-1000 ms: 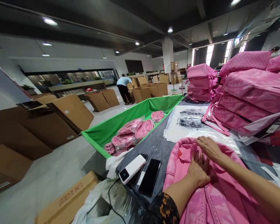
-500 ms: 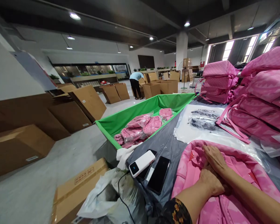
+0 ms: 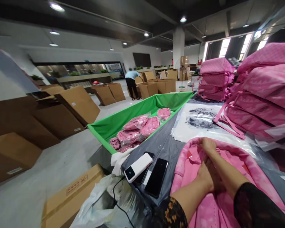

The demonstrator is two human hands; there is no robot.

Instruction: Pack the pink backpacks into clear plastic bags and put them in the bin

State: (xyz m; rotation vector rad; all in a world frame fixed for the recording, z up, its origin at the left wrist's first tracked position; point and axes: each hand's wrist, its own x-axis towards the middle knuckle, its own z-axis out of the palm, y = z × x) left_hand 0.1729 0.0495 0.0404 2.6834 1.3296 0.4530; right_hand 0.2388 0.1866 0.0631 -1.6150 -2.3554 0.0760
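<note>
A pink backpack (image 3: 184, 177) lies on the grey-covered table in front of me, its padded straps and back panel facing up. My right hand (image 3: 207, 146) is at the top of the backpack, fingers curled on the fabric near the upper edge. Just below it, my left hand (image 3: 209, 175) is closed on the middle of the backpack by the straps, its fingers partly hidden by my right wrist. The forearms cross close together. Beyond the backpack lies a printed white plastic bag (image 3: 180, 126).
Stacked pink backpacks (image 3: 263, 91) rise at right. A green-lined bin (image 3: 102, 126) holds several plastic-wrapped pink bags (image 3: 130, 136). A white power bank (image 3: 139, 166) and a black phone (image 3: 156, 177) lie left of my arms. Cardboard boxes (image 3: 71, 190) stand around; a person (image 3: 131, 82) bends far off.
My right hand has shifted slightly towards the backpack's upper edge, and more of my right sleeve shows. The view has turned a little to the right. My left hand stays on the backpack.
</note>
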